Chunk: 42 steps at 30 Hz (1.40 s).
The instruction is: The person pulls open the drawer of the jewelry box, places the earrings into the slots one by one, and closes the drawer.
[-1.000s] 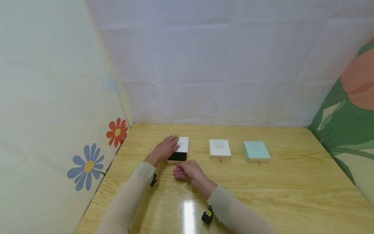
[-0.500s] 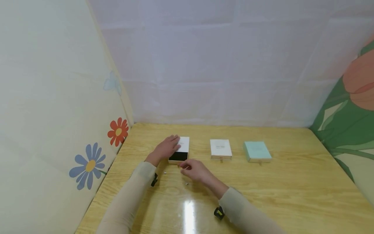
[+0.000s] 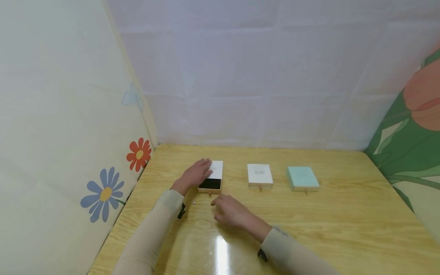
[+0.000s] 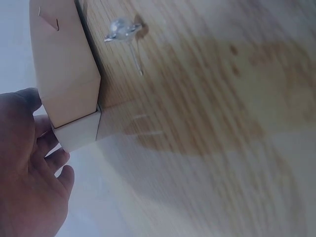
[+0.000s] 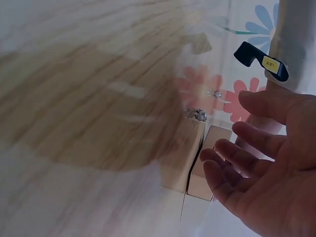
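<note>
A white drawer-style gift box stands on the table with its black-lined drawer partly pulled out. My left hand rests over the box's left side, thumb and fingertips lying on the top. In front of the drawer my right hand hovers just short of the small pull tab, its fingers loosely bent and holding nothing. Two sparkly stud earrings lie on the table: a nearer one, covered by my right hand in the head view, and a farther one left of it.
A second white box and a mint-green box stand to the right, each with a small tab in front. Flowered cloth closes off the left side, and a pale cloth hangs behind the table.
My right hand has left the drawer's tab and moved back toward me, its fingers loosening; it now covers the nearer earring in the head view. My left hand stays on the box.
</note>
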Each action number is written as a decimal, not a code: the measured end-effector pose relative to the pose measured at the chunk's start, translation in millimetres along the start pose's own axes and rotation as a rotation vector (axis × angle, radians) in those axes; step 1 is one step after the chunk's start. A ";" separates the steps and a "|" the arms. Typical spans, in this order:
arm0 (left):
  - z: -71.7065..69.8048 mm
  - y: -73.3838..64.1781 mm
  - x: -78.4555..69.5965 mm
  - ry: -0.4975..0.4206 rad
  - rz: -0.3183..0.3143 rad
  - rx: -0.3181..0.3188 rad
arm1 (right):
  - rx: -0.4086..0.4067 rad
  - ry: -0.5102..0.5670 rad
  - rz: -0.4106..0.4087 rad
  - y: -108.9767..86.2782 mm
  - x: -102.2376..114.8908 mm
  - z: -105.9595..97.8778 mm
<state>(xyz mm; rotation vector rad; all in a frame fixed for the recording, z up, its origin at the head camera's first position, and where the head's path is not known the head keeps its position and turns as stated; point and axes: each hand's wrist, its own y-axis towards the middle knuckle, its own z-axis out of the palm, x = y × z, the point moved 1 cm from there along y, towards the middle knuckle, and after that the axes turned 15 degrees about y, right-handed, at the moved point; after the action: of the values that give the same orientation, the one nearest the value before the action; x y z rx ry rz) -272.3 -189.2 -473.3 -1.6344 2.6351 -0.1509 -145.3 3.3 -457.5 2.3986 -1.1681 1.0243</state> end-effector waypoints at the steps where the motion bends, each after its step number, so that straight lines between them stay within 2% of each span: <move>1: -0.1 -0.1 -0.1 0.001 0.000 0.001 | 0.002 -0.020 -0.002 -0.7 0.5 0.9; 10: -0.4 0.3 -0.9 0.017 0.001 0.001 | 0.010 -0.125 -0.017 -6.7 3.3 7.2; 19: -1.1 -0.8 -1.3 0.016 0.008 -0.008 | 0.022 -0.144 -0.006 -8.8 5.4 8.0; 29: -1.6 -1.7 -1.7 -0.004 0.012 -0.017 | 0.032 -0.222 -0.071 -7.0 -1.5 13.3; 42: -1.9 -0.9 -1.4 0.000 0.010 -0.010 | 0.004 -0.191 -0.052 -7.6 -1.3 11.0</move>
<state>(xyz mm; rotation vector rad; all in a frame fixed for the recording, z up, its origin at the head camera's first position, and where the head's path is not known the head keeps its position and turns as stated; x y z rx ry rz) -271.0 -188.3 -471.3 -1.6233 2.6478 -0.1375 -134.7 3.1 -465.8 2.5616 -1.1576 0.7973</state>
